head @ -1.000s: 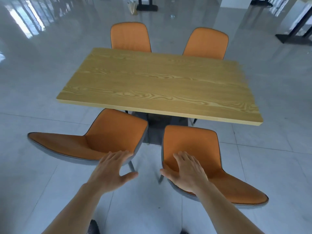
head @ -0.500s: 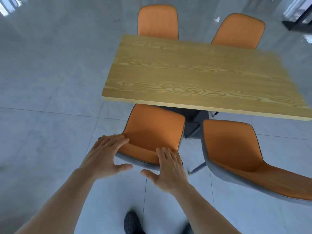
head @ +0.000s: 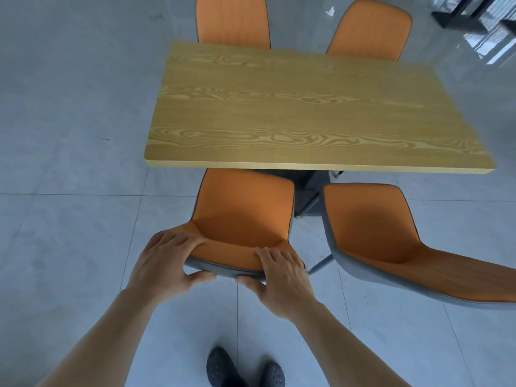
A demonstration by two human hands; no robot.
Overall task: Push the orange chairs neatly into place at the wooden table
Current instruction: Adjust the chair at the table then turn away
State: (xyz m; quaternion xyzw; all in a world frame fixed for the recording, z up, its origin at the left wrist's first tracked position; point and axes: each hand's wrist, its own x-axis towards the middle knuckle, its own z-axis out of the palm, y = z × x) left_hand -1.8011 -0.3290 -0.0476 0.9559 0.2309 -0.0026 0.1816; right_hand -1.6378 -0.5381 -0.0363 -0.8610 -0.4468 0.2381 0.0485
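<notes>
The wooden table (head: 293, 107) stands in the middle of the view. Directly below me is the near left orange chair (head: 245, 208), its seat front just under the table's near edge. My left hand (head: 164, 261) grips the left end of its backrest top and my right hand (head: 282, 272) grips the right end, fingers over the rim and thumbs on the grey back. The near right orange chair (head: 377, 227) stands turned, its backrest swung out to the right. Two far orange chairs, one (head: 233, 22) on the left and one (head: 368, 29) on the right, sit tucked against the table's far edge.
Grey tiled floor (head: 69, 219) surrounds the table. My dark shoes (head: 223, 370) show at the bottom edge. The black base of another table (head: 469, 20) stands at the top right. The table's dark pedestal (head: 310, 191) shows between the two near chairs.
I have stepped left to stand behind the near left chair. Both hands moved from hovering apart onto this one chair's backrest and closed on it.
</notes>
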